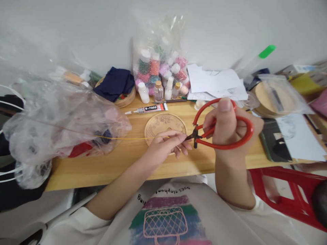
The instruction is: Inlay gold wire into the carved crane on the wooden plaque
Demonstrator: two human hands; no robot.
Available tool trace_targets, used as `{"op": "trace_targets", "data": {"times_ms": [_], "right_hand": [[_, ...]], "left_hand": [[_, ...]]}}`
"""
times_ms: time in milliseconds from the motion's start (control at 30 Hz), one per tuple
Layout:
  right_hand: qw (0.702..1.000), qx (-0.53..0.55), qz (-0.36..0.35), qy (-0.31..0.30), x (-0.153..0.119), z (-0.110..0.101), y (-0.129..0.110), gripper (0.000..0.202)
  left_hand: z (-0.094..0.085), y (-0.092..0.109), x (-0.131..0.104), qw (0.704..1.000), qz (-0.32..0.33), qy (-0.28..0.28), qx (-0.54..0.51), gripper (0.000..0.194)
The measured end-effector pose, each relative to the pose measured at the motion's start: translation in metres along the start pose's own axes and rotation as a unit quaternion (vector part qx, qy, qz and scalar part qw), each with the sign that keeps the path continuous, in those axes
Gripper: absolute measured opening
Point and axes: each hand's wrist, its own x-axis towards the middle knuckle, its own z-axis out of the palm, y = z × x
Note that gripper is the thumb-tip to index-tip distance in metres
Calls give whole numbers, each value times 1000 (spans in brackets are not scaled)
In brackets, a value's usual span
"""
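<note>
Red-handled scissors (pixel 237 144) are in my right hand (pixel 224 126), whose fingers wrap round the handles. The dark blades point left and reach the fingertips of my left hand (pixel 166 143). My left hand pinches a thin yellow wire (pixel 127 138), which runs out to the left over a plastic bag. What the blades touch is hidden by my left fingertips. Beneath my left hand lies a round carved wooden disc (pixel 155 124) on the wooden table (pixel 89 173).
A B-7000 glue tube (pixel 150 108), small bottles (pixel 158 92) and a bag of bead jars (pixel 154 64) stand behind. Plastic bags (pixel 51 119) fill the left. Papers (pixel 217 81), a wooden hoop (pixel 270 97) and a dark phone-like slab (pixel 274 141) are at right, above a red stool (pixel 286 190).
</note>
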Motion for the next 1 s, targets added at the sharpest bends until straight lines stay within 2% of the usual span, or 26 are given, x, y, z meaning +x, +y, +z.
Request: {"op": "trace_targets", "data": {"times_ms": [100, 233, 367, 500, 567, 633, 767, 1000], "right_hand": [[987, 101, 122, 4, 5, 4, 10, 54], [943, 212, 256, 20, 8, 10, 27, 55], [887, 300, 351, 1, 9, 16, 35, 58], [812, 362, 458, -20, 7, 20, 32, 62], [780, 384, 494, -27, 6, 21, 28, 64], [760, 396, 513, -34, 4, 22, 25, 64], [747, 398, 530, -42, 2, 23, 23, 65], [760, 389, 520, -36, -1, 24, 25, 62]], "left_hand": [[-5, -1, -2, 1000, 10, -14, -4, 26], [-15, -7, -4, 999, 3, -24, -28, 23], [-17, -14, -5, 997, -7, -50, -65, 24], [-11, -19, -7, 994, 1, -68, -87, 31], [-7, -20, -8, 993, 8, -75, -95, 32], [-4, -20, -8, 991, 14, -82, -101, 33], [0, -19, -9, 991, 20, -86, -103, 35], [1, -19, -10, 991, 28, -78, -109, 31]]}}
